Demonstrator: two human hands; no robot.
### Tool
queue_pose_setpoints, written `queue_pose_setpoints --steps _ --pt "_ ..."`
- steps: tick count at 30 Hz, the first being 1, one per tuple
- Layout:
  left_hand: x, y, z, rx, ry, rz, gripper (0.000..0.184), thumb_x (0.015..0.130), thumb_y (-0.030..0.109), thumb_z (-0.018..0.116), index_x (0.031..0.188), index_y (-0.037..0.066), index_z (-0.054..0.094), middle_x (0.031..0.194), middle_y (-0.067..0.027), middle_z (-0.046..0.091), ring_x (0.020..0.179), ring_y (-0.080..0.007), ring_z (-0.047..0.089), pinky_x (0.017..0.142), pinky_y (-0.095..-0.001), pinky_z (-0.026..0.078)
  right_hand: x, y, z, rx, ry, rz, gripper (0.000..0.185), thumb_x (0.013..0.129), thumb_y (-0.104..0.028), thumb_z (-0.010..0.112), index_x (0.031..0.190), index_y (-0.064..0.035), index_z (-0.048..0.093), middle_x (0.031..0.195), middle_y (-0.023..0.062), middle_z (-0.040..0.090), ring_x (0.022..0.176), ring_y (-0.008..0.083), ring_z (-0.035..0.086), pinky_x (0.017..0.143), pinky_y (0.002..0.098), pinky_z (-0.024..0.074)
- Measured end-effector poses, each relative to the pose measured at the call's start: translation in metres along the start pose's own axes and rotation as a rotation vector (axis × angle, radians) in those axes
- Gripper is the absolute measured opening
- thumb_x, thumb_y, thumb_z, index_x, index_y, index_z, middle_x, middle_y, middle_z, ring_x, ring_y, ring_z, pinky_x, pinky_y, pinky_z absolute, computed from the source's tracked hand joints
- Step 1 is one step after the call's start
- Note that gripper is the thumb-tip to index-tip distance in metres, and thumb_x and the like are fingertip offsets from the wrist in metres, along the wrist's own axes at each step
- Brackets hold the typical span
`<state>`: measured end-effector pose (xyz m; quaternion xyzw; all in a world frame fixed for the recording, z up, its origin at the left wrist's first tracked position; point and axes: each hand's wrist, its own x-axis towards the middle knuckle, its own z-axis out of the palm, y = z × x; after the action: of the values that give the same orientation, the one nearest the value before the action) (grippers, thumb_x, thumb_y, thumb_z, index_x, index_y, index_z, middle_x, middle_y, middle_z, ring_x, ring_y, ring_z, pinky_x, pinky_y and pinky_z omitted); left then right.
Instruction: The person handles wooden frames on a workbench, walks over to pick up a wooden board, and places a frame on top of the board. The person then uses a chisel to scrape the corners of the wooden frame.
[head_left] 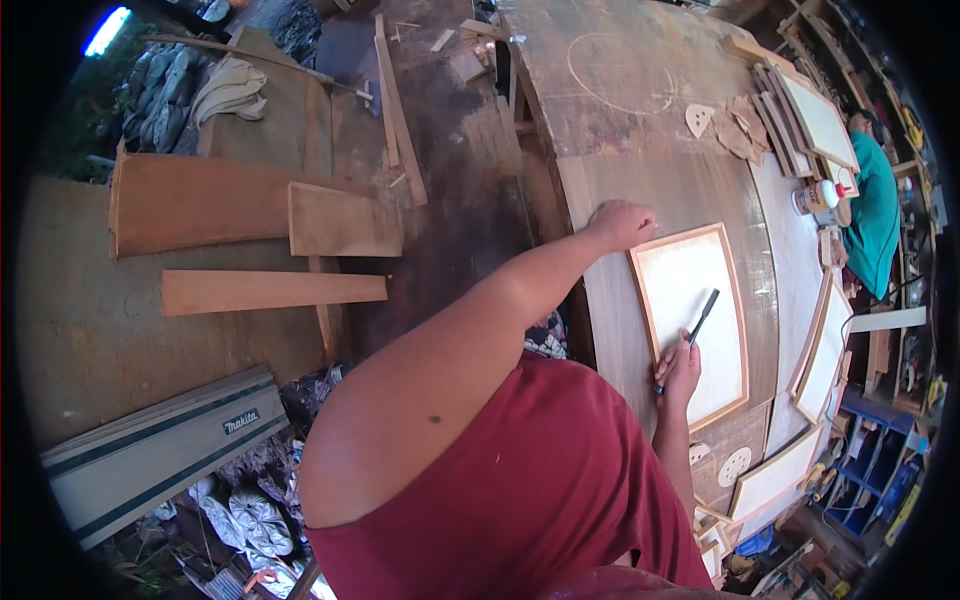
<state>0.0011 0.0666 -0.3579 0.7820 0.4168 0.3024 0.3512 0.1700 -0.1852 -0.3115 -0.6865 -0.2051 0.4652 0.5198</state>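
Note:
My left hand (622, 225) is closed in a fist on the wooden tabletop, beside the upper left corner of a framed panel (700, 265). Whether anything is inside that fist is hidden. The panel has a white face and a thin wooden border, and lies flat. Over its lower left part, my right hand (681, 366) grips a slim black pen-like tool (705, 316). The tool slants up to the right across the white face, and its exact kind is too small to tell.
A stack of framed panels (815, 120) and a glue bottle (818, 197) stand at the bench's far side, near a person in a green shirt (872, 215). More panels (825, 350) lie to the right. Boards (200, 205) and a Makita guide rail (170, 450) occupy the left.

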Motion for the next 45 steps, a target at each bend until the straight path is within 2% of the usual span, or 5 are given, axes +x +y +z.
queue_pose_setpoints --steps 21,26,31,37,45 --pt "0.015 -0.009 0.017 0.160 -0.035 0.001 0.021 0.088 0.028 0.063 0.090 0.007 0.068 0.078 -0.0168 0.066 0.075 -0.0374 0.064 0.066 -0.0437 0.049 -0.008 0.005 -0.023 0.242 -0.004 -0.065 0.036 0.101 -0.024 0.051 0.130 -0.0024 0.050 0.067 0.0004 0.052 0.046 0.0077 0.046 0.042 0.0234 0.0384" --pt "0.035 0.008 0.023 0.192 -0.216 -0.128 0.026 0.090 0.031 0.063 0.093 0.005 0.068 0.073 -0.0103 0.065 0.068 -0.0237 0.062 0.067 -0.0362 0.049 -0.041 0.005 -0.068 0.245 0.083 -0.074 0.038 0.101 -0.026 0.052 0.131 -0.0029 0.050 0.070 -0.0006 0.052 0.052 0.0075 0.048 0.046 0.0239 0.0404" --pt "0.066 0.029 0.059 0.151 -0.369 -0.029 0.031 0.090 0.031 0.065 0.104 0.004 0.067 0.086 -0.0101 0.066 0.079 -0.0224 0.062 0.075 -0.0356 0.050 -0.074 0.012 -0.125 -0.560 0.365 -0.180 0.043 0.096 -0.023 0.053 0.135 -0.0055 0.049 0.108 0.0182 0.066 0.100 0.0325 0.064 0.087 0.0411 0.0502" --pt "0.064 0.060 0.088 0.412 -0.201 0.138 0.036 0.093 0.028 0.061 0.119 0.004 0.060 0.116 -0.0196 0.060 0.104 -0.0360 0.059 0.089 -0.0438 0.047 -0.104 0.001 -0.157 -0.744 0.388 -0.033 0.044 0.094 -0.023 0.054 0.137 -0.0111 0.050 0.132 0.0230 0.054 0.119 0.0369 0.055 0.101 0.0435 0.0448" --pt "0.067 0.045 0.081 0.181 -0.249 0.108 0.023 0.094 0.016 0.060 0.111 0.002 0.065 0.097 -0.0177 0.067 0.087 -0.0282 0.064 0.079 -0.0401 0.049 -0.099 0.041 -0.177 -0.636 0.507 0.094 0.041 0.089 -0.034 0.064 0.117 -0.0029 0.059 0.098 0.0240 0.067 0.094 0.0398 0.065 0.083 0.0427 0.0501"
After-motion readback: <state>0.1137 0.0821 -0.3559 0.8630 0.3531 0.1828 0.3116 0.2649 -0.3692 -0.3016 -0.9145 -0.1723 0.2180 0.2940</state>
